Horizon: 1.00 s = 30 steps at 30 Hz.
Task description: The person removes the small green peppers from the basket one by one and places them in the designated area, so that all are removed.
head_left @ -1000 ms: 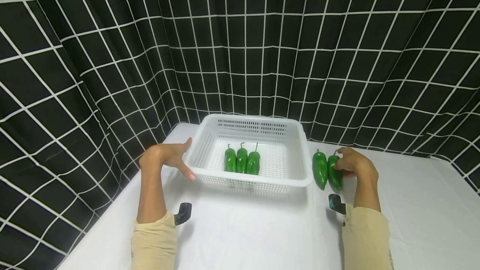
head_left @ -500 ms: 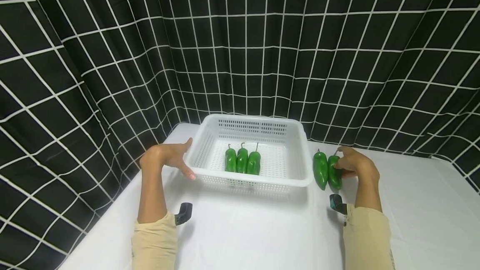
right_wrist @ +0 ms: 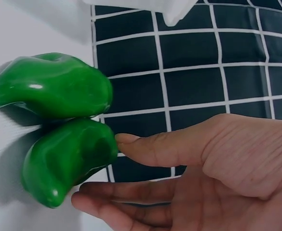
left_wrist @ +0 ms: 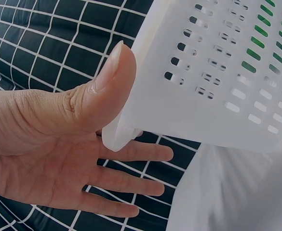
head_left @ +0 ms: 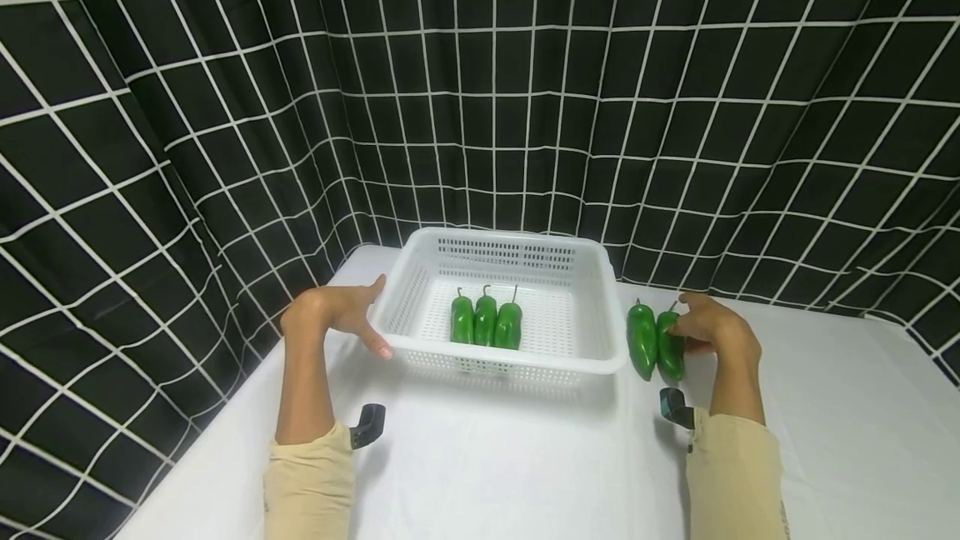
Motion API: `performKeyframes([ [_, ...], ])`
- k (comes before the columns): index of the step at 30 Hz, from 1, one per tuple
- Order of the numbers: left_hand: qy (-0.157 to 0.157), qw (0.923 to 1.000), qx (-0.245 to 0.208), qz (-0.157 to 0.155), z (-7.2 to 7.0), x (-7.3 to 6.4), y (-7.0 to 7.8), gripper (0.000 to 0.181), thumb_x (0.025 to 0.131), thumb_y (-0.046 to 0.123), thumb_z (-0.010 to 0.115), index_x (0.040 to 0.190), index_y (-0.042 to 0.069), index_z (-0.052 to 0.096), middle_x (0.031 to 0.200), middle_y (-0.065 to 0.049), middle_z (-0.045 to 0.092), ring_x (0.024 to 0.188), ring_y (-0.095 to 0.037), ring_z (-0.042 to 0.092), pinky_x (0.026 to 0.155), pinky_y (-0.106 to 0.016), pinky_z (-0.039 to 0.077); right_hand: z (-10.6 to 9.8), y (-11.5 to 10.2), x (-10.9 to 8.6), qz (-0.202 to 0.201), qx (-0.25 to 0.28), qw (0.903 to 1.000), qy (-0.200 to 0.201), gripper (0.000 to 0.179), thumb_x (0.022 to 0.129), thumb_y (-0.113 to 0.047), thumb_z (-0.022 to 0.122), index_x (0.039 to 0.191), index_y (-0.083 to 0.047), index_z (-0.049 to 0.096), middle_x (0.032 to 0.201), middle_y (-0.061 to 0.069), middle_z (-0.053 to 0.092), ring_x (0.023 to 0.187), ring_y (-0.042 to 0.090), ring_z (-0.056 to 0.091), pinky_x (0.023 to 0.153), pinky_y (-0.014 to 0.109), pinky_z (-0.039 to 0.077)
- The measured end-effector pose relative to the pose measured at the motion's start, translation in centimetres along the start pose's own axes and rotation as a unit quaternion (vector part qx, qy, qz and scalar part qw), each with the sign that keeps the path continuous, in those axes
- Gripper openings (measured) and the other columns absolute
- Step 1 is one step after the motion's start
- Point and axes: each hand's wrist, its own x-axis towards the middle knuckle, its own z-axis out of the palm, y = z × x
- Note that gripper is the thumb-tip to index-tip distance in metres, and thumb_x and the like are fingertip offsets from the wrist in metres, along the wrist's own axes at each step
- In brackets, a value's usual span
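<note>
Touching with the nearer right hand [head_left: 712, 325] the rightmost green chili pepper [head_left: 668, 350], right of centre in the head frame, just left of the palm and running nearly vertical, stem-end up, but cannot tell whether pinched.

Head view: lower ends of three peppers [head_left: 486, 323] largely obscured by the near wall of the basket [head_left: 540, 359]; rightmost pepper [head_left: 669, 358] partly covered by the right hand [head_left: 718, 330]; both sleeves [head_left: 309, 482] cropped below; left wrist view: basket truncated above and right
</note>
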Motion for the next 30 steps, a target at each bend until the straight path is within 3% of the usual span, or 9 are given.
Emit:
performKeyframes([
  [7,0.002,1.0,0.004,0.0,0.0,0.1,0.0,0.154,0.061,0.055,0.098,0.168,0.008,-0.002,0.175,-0.022,0.015,0.161,-0.049,0.019,0.126,-0.07,0.023,-0.4,-1.2,-0.8,-0.029,-0.018,0.9994,0.0,0.078,0.1,-0.018,0.057,0.161,0.009,0.017,0.154,0.044,0.037,0.122,0.048,0.068,0.106,0.065,0.052],
  [14,0.001,1.0,0.006,-0.003,0.0,0.1,0.0,0.154,0.06,0.056,0.098,0.168,0.008,-0.002,0.175,-0.022,0.016,0.161,-0.048,0.02,0.126,-0.07,0.024,-1.0,-2.7,-1.8,-0.07,-0.057,0.9958,0.018,0.075,0.104,-0.025,0.057,0.16,0.011,0.021,0.152,0.046,0.038,0.114,0.047,0.072,0.103,0.072,0.049],
  [20,0.0,1.0,0.004,-0.007,-0.1,0.1,0.1,0.154,0.06,0.055,0.098,0.168,0.009,-0.002,0.175,-0.021,0.015,0.161,-0.048,0.019,0.126,-0.071,0.024,-0.9,-5.4,-3.2,-0.105,-0.033,0.9936,0.025,0.074,0.106,-0.028,0.054,0.162,0.006,0.02,0.157,0.043,0.034,0.122,0.051,0.067,0.104,0.075,0.046],
  [24,0.003,0.9999,0.003,-0.01,-0.1,0.0,0.2,0.155,0.059,0.055,0.098,0.168,0.01,-0.002,0.175,-0.021,0.014,0.161,-0.049,0.018,0.125,-0.071,0.024,0.1,-7.7,-3.7,-0.146,-0.028,0.988,0.043,0.069,0.106,-0.027,0.056,0.16,0.006,0.029,0.149,0.041,0.049,0.117,0.051,0.07,0.1,0.071,0.052],
  [27,0.004,1.0,0.004,-0.008,0.0,0.0,0.2,0.155,0.059,0.055,0.098,0.168,0.01,-0.001,0.175,-0.022,0.015,0.161,-0.049,0.018,0.125,-0.072,0.024,1.0,-9.3,-3.9,-0.198,-0.033,0.9777,0.063,0.062,0.106,-0.024,0.057,0.156,0.007,0.038,0.132,0.039,0.063,0.108,0.046,0.073,0.093,0.061,0.06],
  [30,0.005,1.0,0.004,-0.006,0.0,-0.1,0.3,0.155,0.059,0.055,0.099,0.168,0.01,-0.001,0.175,-0.022,0.015,0.161,-0.05,0.018,0.125,-0.072,0.023,1.7,-10.4,-3.9,-0.238,-0.033,0.9673,0.082,0.056,0.105,-0.021,0.059,0.151,0.007,0.046,0.125,0.037,0.068,0.105,0.044,0.073,0.085,0.052,0.064],
])
